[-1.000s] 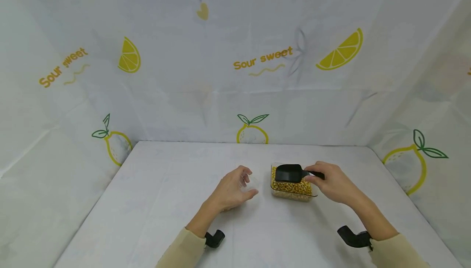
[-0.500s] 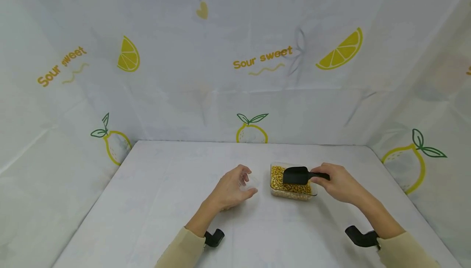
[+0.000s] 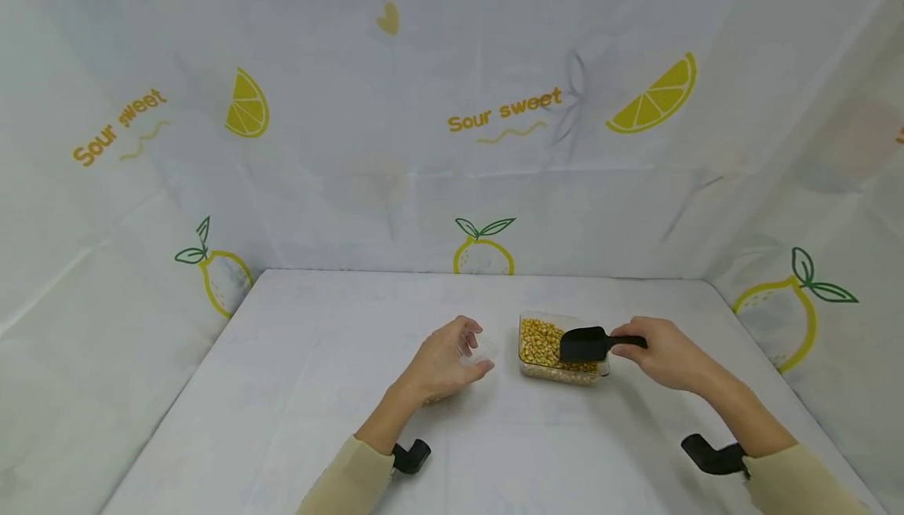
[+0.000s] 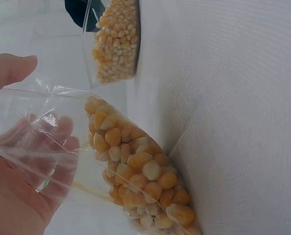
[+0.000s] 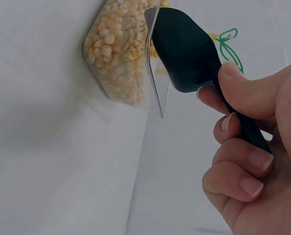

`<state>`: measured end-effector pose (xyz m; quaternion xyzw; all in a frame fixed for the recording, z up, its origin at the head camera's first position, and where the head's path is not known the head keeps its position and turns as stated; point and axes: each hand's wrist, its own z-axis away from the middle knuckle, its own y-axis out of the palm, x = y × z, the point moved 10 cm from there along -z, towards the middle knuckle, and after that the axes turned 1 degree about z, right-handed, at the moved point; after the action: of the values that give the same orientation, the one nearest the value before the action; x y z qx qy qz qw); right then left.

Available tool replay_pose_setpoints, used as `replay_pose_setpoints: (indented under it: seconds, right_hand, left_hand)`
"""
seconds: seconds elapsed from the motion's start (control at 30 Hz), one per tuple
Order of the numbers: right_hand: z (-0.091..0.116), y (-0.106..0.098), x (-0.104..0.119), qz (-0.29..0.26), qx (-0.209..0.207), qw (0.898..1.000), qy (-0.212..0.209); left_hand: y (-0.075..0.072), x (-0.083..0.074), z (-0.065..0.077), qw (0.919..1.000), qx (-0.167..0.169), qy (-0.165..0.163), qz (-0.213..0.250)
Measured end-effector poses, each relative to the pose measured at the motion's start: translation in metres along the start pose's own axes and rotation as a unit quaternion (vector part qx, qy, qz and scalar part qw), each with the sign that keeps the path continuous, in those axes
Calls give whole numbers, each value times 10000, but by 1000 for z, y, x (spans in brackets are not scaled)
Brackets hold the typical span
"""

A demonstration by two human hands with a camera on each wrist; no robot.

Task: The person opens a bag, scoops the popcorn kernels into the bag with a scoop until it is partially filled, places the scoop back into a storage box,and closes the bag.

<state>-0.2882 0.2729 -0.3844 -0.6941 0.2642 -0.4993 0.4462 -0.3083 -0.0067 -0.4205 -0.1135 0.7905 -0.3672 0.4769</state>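
My right hand (image 3: 667,354) grips the handle of a black scoop (image 3: 583,345). Its blade lies over the right part of a clear rectangular container (image 3: 561,374) filled with yellow corn kernels (image 3: 538,341); in the right wrist view the blade (image 5: 184,49) is at the container's rim, and whether it carries kernels is hidden. To the left, my left hand (image 3: 445,362) curls round the upper part of a clear plastic bag (image 4: 52,127), thumb on one side and fingers on the other. Corn kernels (image 4: 140,171) fill the bag's lower part, which rests on the table.
A white cloth covers the table (image 3: 318,389). Behind it and on both sides hang white curtains (image 3: 339,209) printed with lemons. A black wrist mount (image 3: 412,457) sits on the left wrist, another mount (image 3: 713,454) on the right.
My right hand has moved right and slightly nearer, carrying the scoop from the container's left part to its right part. The left hand stays in place round the bag.
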Motion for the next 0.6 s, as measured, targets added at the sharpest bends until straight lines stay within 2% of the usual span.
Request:
replay_pose_setpoints:
  seconds: [0.23,0.6]
  right_hand:
    - [3,0,-8,38,193,9996,205]
    - [2,3,-5,-139,441,9989,103]
  left_hand:
    - [-1,0,0,10000,-36,26,15]
    - [-1,0,0,10000,-53,41,-15]
